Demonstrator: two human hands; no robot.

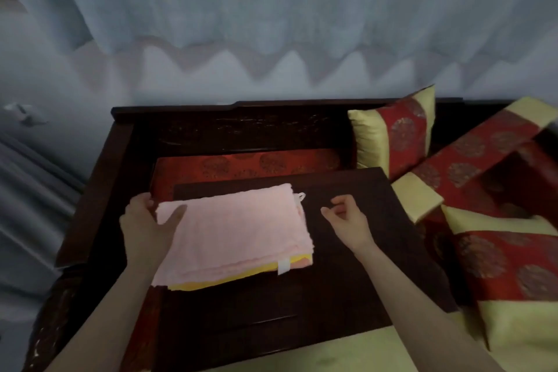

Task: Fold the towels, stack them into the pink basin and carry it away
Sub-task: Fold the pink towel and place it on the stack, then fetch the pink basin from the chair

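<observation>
A folded pink towel (232, 229) lies on top of a folded yellow towel (211, 281), whose edge shows along the front. Both rest on a dark wooden low table (347, 281). My left hand (148, 226) grips the stack's left edge, thumb on top and fingers curled round the far corner. Just right of the stack, my right hand (344, 217) hovers over the bare table with fingers loosely curled, holding nothing. A white tag (283, 266) hangs at the pink towel's front edge. No pink basin is in view.
The low table sits on a dark wooden couch (211, 118) with a red patterned seat cushion (247, 160). Red and yellow pillows (395, 133) and cushions (507, 251) lie to the right. Pale curtains (271, 9) hang behind.
</observation>
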